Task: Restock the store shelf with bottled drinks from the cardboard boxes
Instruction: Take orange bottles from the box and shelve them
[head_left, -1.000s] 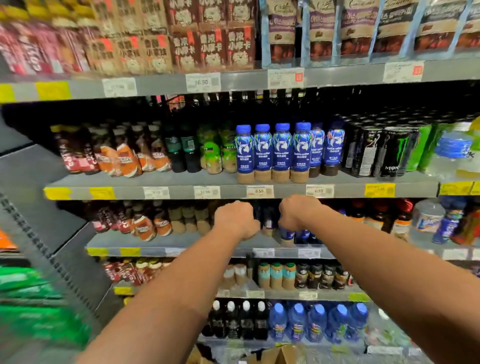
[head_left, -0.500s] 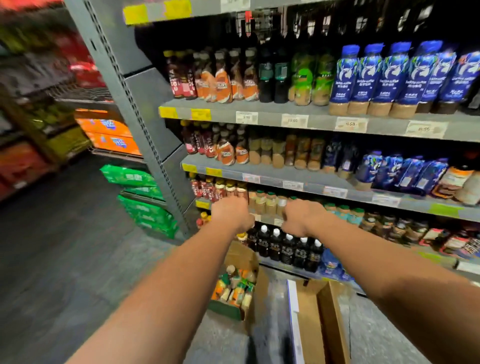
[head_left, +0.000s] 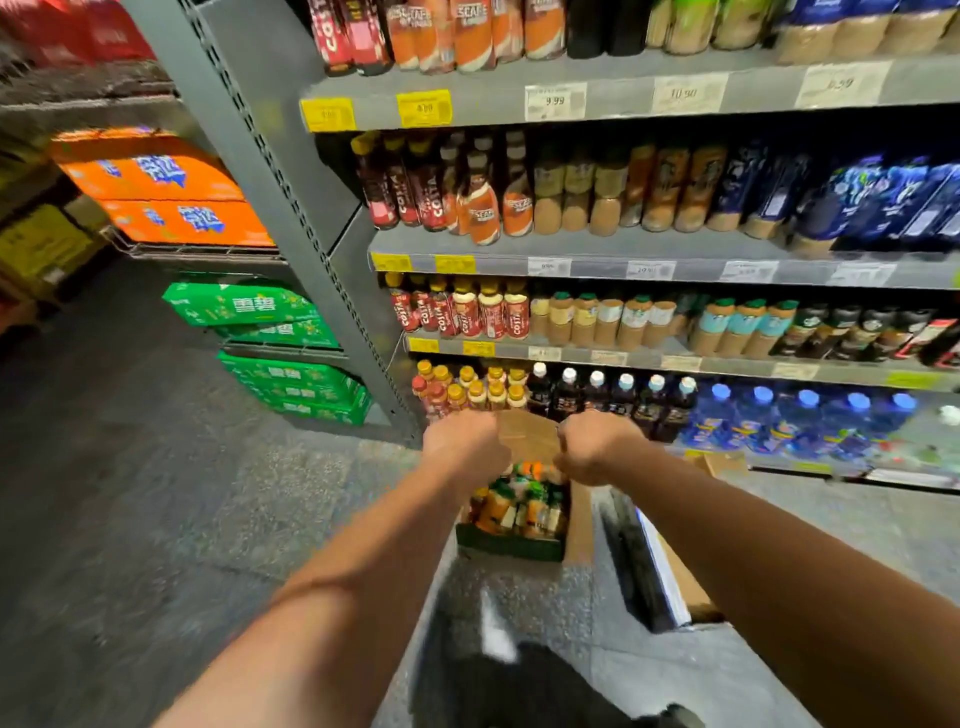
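In the lower centre of the frame an open cardboard box (head_left: 511, 546) sits on the floor below the shelf (head_left: 623, 244), packed with upright bottles (head_left: 519, 506) in orange and green. The left hand (head_left: 465, 448) and right hand (head_left: 592, 448) hang just above it with fingers curled under and hidden, so a grip cannot be told. To its right lies a second box (head_left: 680, 587), its contents unseen.

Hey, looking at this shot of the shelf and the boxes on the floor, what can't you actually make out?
Head view:
- Whether left hand or right hand holds anything: only their backs show, fingers curl away.
- Labels of the bottles in the open box: blurred, partly behind the hands.
- Inside of the second cardboard box: right forearm covers it.
- Top-shelf bottles: caps cut off by the upper edge.
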